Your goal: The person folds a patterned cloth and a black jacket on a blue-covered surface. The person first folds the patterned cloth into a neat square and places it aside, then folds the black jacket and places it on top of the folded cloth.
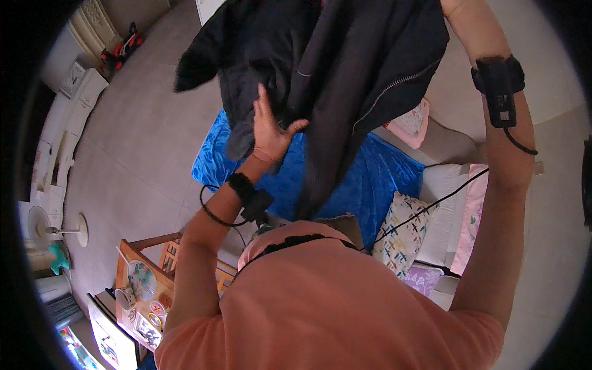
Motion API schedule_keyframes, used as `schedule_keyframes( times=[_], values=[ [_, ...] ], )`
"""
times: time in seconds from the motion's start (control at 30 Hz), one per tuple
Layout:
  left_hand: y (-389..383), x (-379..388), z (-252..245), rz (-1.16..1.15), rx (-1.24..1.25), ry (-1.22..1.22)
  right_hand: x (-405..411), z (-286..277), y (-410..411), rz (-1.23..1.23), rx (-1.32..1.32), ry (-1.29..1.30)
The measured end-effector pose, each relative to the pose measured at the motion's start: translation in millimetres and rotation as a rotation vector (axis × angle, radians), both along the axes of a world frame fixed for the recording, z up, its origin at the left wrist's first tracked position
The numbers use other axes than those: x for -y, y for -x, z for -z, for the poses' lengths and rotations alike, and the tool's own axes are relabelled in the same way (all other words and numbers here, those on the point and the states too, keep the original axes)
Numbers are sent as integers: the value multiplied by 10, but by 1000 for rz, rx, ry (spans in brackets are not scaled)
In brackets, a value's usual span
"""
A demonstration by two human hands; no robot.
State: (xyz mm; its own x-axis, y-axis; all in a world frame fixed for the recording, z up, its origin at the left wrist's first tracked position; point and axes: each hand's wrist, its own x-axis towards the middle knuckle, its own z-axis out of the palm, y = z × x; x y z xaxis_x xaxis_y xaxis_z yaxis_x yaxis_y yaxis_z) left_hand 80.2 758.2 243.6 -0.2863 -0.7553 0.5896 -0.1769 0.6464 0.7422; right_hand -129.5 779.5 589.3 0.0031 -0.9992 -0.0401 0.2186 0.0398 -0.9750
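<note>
A black zip-up jacket hangs in front of me, its metal zipper teeth curving along the right side. My left hand is against or very near its lower left part, fingers straight and thumb spread. Nothing is gripped in that hand. My right forearm rises to the top edge beside the jacket's upper right, and the hand itself is out of view. Below the garment lies a shiny blue cloth, partly covered by the jacket.
A sofa with a patterned cushion stands right of the blue cloth. At lower left, a wooden table bears a mug and a round hand fan. An electric fan stands farther left. Black cables run from both wrist straps.
</note>
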Motion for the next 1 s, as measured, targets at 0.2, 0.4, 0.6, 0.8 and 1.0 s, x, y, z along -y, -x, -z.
schedule_keyframes(
  times=[0.2,0.4,0.6,0.8,1.0],
  values=[
    [150,383,478,-70,-44,-37,54,75,-201,71,-18,-50],
    [62,1071,994,272,324,-78,29,199,205,292,47,-64],
    [117,857,1486,372,180,-123,-39,-8,230,351,10,-37],
    [-199,1486,944,-215,83,-148,-123,-21,383,499,149,-22],
    [-42,312,-745,-100,-278,324,-155,256,233,386,258,58]
  ],
)
